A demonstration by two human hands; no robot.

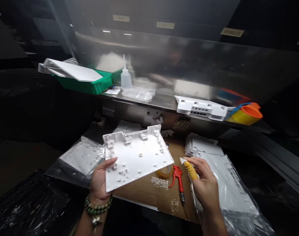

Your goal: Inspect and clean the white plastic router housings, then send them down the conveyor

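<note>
My left hand [101, 177], with a green bead bracelet at the wrist, grips the left edge of a white plastic housing panel [132, 164]. The panel is tilted, its inner side with clips and posts facing me. To its right, apart from it, my right hand [203, 180] pinches a small white piece [182, 160], too small to name, and one digit wears a yellow covering [190, 170]. Between the hands and below them, a red air blow gun [178, 178] lies on cardboard [139, 193], beside a roll of tape [164, 171] partly hidden by the panel.
Bagged white panels [80, 157] lie left; stacked ones [223, 180] lie right. The metal shelf [161, 103] above carries a green bin [90, 85], a squeeze bottle [126, 78], a clear plastic bag [139, 94], a white slotted part [201, 108] and colored cups [248, 114].
</note>
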